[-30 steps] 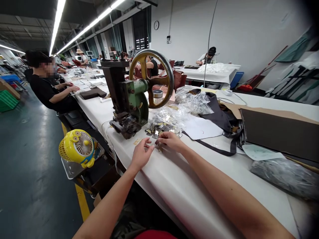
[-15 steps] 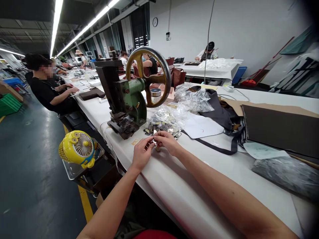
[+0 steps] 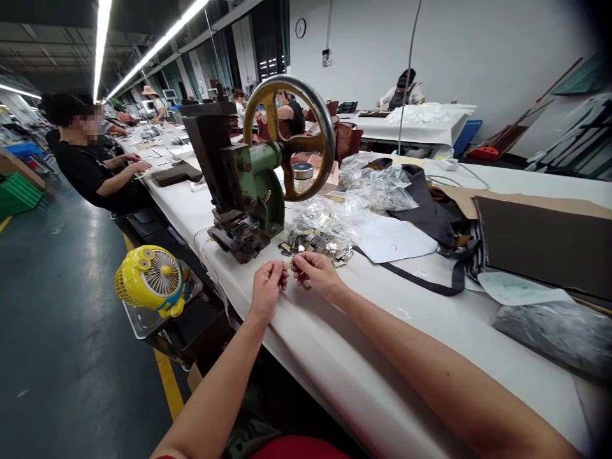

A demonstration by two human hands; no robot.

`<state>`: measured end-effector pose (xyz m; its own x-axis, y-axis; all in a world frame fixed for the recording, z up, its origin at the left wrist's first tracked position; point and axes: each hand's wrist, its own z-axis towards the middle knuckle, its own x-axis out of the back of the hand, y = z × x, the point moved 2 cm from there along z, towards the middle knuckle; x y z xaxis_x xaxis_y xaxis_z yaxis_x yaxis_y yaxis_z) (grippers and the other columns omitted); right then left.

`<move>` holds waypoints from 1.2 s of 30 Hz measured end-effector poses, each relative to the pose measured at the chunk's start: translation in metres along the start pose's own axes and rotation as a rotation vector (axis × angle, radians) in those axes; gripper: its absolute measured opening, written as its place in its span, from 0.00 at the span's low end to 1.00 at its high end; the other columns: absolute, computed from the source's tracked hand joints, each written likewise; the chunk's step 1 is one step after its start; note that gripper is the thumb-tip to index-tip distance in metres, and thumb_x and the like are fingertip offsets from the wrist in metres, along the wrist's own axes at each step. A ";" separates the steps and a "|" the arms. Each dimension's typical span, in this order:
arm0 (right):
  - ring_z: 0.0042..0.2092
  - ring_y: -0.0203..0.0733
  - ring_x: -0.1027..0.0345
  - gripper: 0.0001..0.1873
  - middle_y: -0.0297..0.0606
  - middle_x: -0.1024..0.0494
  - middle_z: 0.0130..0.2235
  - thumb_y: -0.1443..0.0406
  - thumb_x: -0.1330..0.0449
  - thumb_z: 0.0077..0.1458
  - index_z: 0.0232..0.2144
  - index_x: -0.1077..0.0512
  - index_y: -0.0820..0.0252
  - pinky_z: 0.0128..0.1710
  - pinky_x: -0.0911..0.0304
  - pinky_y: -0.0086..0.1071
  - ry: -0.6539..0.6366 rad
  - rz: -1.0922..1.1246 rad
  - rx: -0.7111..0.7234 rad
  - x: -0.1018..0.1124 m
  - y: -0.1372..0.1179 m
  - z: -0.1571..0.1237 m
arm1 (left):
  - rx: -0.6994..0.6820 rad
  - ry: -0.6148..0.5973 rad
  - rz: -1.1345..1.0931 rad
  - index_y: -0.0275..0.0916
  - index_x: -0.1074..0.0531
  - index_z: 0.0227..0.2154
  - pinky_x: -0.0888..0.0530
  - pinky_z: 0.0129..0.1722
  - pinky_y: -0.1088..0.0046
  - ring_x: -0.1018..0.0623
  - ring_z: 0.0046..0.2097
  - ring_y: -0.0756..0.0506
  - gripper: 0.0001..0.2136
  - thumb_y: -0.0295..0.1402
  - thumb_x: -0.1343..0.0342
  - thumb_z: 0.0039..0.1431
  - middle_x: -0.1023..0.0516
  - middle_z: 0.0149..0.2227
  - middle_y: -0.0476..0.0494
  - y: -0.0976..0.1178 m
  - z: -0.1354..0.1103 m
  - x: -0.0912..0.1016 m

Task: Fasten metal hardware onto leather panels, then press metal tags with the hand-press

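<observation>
My left hand (image 3: 268,290) pinches a small flat gold-coloured plate (image 3: 287,266) between thumb and fingers, just above the table's front edge. Close on its right, the fingertips of my right hand (image 3: 319,274) are pinched at the plate's other end; whether they hold a second small piece is hidden. Under the right hand lies another small pale piece (image 3: 306,284). Right behind my hands is a pile of small shiny metal plates (image 3: 318,243), spilling from a clear plastic bag (image 3: 329,213). A green hand press (image 3: 258,185) with a large handwheel (image 3: 329,137) stands behind to the left.
A yellow fan (image 3: 150,280) sits on a tray at the left. White paper (image 3: 396,237), a black strap (image 3: 425,282), dark sheets (image 3: 545,245) and a wrapped bundle (image 3: 554,331) lie on the right of the table. A co-worker (image 3: 90,159) sits at the left.
My hands have drawn slightly apart, and the small gold-coloured plate now shows between them. The shiny piece that was among my fingers no longer shows. The view has shifted slightly.
</observation>
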<state>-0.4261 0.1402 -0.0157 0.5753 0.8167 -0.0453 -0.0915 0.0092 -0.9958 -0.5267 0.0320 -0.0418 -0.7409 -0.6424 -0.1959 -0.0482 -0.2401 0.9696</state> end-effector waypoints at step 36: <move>0.34 0.43 0.28 0.18 0.37 0.23 0.31 0.52 0.43 0.63 0.33 0.24 0.59 0.34 0.37 0.33 -0.213 -0.455 -0.031 0.006 0.015 0.013 | -0.657 -0.139 1.375 0.50 0.27 0.60 0.53 0.71 0.40 0.51 0.75 0.33 0.19 0.40 0.52 0.71 0.28 0.63 0.42 0.057 0.127 0.171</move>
<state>-0.4351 0.1526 -0.0296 0.3726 0.8333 0.4084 0.1563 0.3774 -0.9128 -0.7415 0.0007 -0.0014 -0.0190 -0.5673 0.8233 0.9750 0.1717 0.1408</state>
